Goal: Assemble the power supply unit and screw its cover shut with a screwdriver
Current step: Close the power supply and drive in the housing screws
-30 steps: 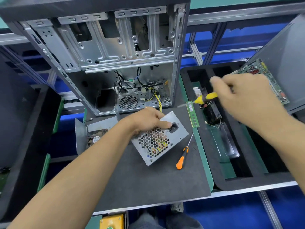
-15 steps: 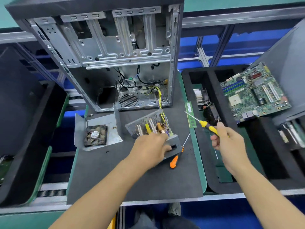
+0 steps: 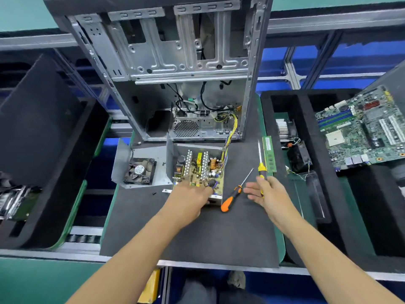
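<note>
Dark foam mat point(image 3: 197, 238) on a green-edged bench, blue floor point(image 3: 361, 62) seemingly beyond.

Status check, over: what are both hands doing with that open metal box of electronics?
Left hand holds the open grey power supply box. Right hand grips yellow-handled screwdriver. Fan cover plate off, lying left. Orange-handled screwdriver beside box.

Views: one only, a head-worn wide-angle camera; no second view shares the scene.
Position: above the near edge of the grey work mat point(image 3: 197, 238), at the person's head.
Facing: forward and steeply down, along both forearms.
Nearness: close; the forearms enter from the bottom corners.
Centre: the open power supply unit point(image 3: 198, 170).
Top edge: the computer case point(image 3: 175, 62).
Distortion: straight rails bow near the borders.
</note>
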The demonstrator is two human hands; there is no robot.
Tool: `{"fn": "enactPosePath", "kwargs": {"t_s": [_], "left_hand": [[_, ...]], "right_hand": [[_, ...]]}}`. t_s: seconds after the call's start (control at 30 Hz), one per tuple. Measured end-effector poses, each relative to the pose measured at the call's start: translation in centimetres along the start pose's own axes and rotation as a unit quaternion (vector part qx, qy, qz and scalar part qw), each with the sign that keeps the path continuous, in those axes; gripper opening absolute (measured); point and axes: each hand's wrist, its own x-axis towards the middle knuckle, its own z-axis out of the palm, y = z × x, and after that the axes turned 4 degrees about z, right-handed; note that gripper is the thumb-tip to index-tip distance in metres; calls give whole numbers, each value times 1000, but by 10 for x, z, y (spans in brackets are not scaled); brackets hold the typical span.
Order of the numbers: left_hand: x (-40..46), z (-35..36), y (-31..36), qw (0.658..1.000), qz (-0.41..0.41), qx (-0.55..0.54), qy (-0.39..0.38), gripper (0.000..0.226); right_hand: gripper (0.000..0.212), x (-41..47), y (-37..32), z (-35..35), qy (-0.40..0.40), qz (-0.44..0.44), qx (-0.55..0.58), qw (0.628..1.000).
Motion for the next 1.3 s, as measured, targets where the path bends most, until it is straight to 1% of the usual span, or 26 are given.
{"fn": "enactPosePath", "kwargs": {"t_s": [0.07,0.13,0.23,0.27,0.33,0.4,0.43,0.5,0.57,0.63,0.7,0.77,0.8,0.87,0.9,0.93,0.97,1.0,1.03,1.07,1.1,1.13,1.17,1.2,1.23,1.3], "left_hand": [[-2,3,-2,1000,-2,-22,21,44],[-2,9,2,999,1,-27,31,39],[-4,22,5,998,1,-52,44,28],[-4,24,5,996,-2,-62,60,23],[-5,25,1,992,-15,-99,78,17],[-7,26,-5,977,-25,-207,54,34],[-10,24,-10,957,-35,-284,55,42],[-18,19,-21,905,-75,-403,115,42],[-30,18,-40,871,-137,-427,202,35],[-41,23,-66,823,-213,-444,283,26],[-49,26,-93,778,-280,-470,309,19],[-54,27,-114,751,-320,-481,319,15],[-56,29,-121,744,-325,-483,327,17],[-60,31,-127,735,-324,-496,330,24],[-61,33,-129,744,-318,-492,322,27],[-60,35,-132,768,-312,-473,299,31],[-58,38,-136,803,-305,-444,257,32],[-55,42,-142,851,-290,-395,190,34],[-51,47,-150,906,-258,-318,105,37],[-45,54,-158,951,-211,-227,16,50],[-40,59,-164,972,-167,-146,-76,70],[-36,62,-169,974,-141,-89,-152,91],[-32,63,-174,970,-129,-58,-199,106],[-29,64,-177,966,-125,-50,-220,112],[-27,64,-179,965,-125,-57,-223,109],[-25,61,-183,970,-129,-73,-191,92]], "right_hand": [[13,4,-1,15,13,-21,-81,996],[14,8,3,25,55,-54,-189,979],[38,12,11,37,109,-69,-348,929],[44,13,13,42,125,-60,-375,916],[43,15,17,52,155,-53,-406,899],[36,17,17,59,187,-59,-423,885],[32,17,16,60,199,-63,-426,880],[27,17,18,55,221,-79,-414,879],[27,15,20,40,246,-92,-412,872],[26,12,19,25,250,-96,-445,854],[24,9,17,15,228,-88,-481,842],[24,4,16,14,207,-85,-502,836],[27,1,16,15,217,-91,-517,823],[40,-6,16,20,269,-137,-559,773],[44,-9,15,24,284,-160,-566,758],[47,-11,12,30,282,-156,-556,766],[47,-11,9,36,269,-142,-532,790],[44,-9,8,41,254,-123,-506,815],[41,-7,7,45,239,-115,-491,830],[39,-6,7,49,232,-115,-479,839],[38,-6,7,51,229,-123,-468,845],[38,-5,7,53,229,-132,-460,848],[38,-6,7,55,227,-138,-455,850],[38,-6,7,55,223,-140,-450,853],[37,-6,7,54,217,-138,-443,859],[38,-7,8,51,208,-134,-425,871]]}}
